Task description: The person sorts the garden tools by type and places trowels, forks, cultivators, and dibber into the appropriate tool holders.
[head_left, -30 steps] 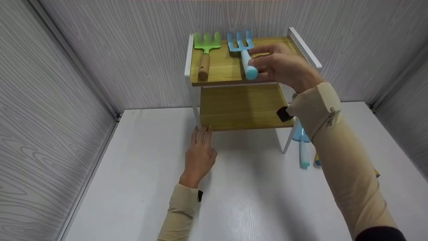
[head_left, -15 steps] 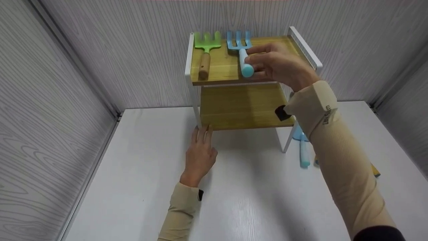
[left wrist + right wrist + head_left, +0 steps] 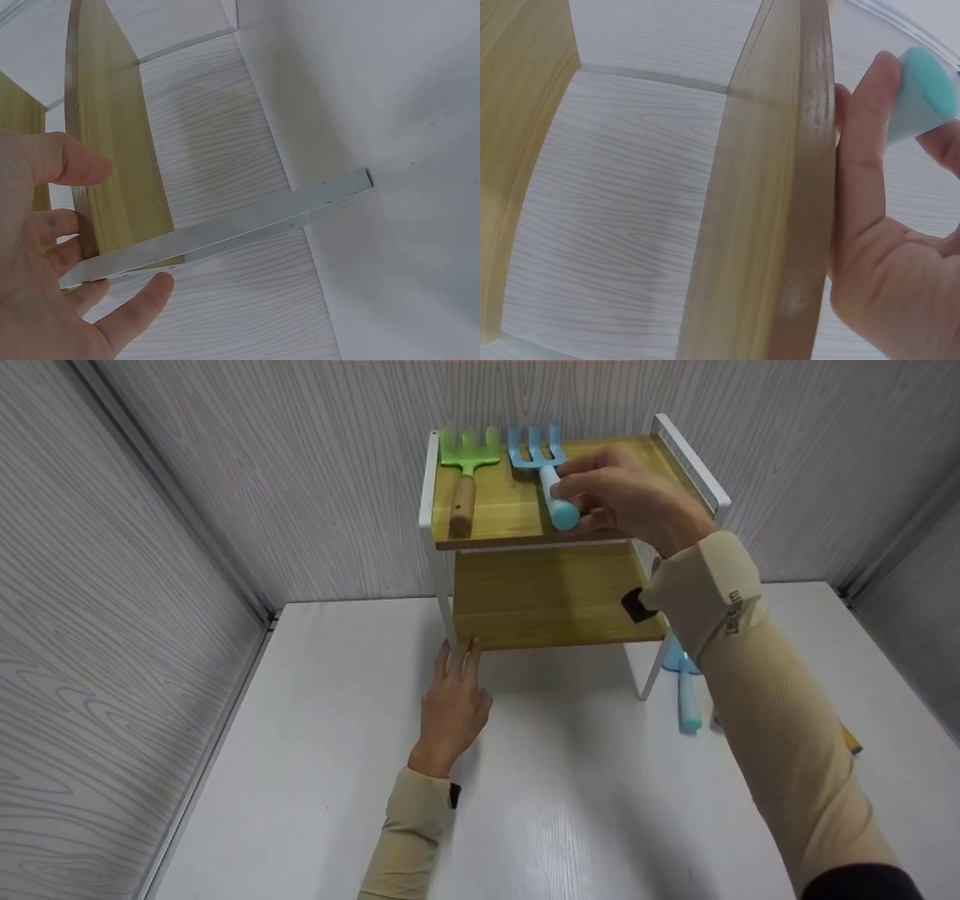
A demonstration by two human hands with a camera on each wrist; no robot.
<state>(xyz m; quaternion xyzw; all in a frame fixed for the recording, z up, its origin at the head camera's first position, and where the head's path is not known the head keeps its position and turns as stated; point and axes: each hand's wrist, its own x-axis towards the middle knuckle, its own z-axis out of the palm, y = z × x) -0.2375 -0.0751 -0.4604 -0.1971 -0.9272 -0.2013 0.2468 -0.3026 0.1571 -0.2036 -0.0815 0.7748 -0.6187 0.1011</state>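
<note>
A light-blue hand rake (image 3: 550,495) with a turquoise handle end is above the top board of a small two-tier shelf (image 3: 559,600), tines towards the back. My right hand (image 3: 637,499) pinches its handle between thumb and fingers; in the right wrist view the handle end (image 3: 928,86) shows beside the board's front edge. To its left lies a green hand rake (image 3: 466,480) with a brown wooden handle. My left hand (image 3: 453,712) touches the shelf's front left corner with extended fingers, and in the left wrist view they lie either side of the white post (image 3: 225,229).
A light-blue garden tool (image 3: 689,697) lies on the white table (image 3: 337,750) right of the shelf, its far end partly behind the leg. Yellow tool ends (image 3: 851,739) peek out past my right sleeve. Wood-grain panels (image 3: 360,487) enclose the back and sides.
The light-blue rake and my right hand have shifted slightly left over the top board, the tines now straighter to the back. My left hand stays at the shelf corner.
</note>
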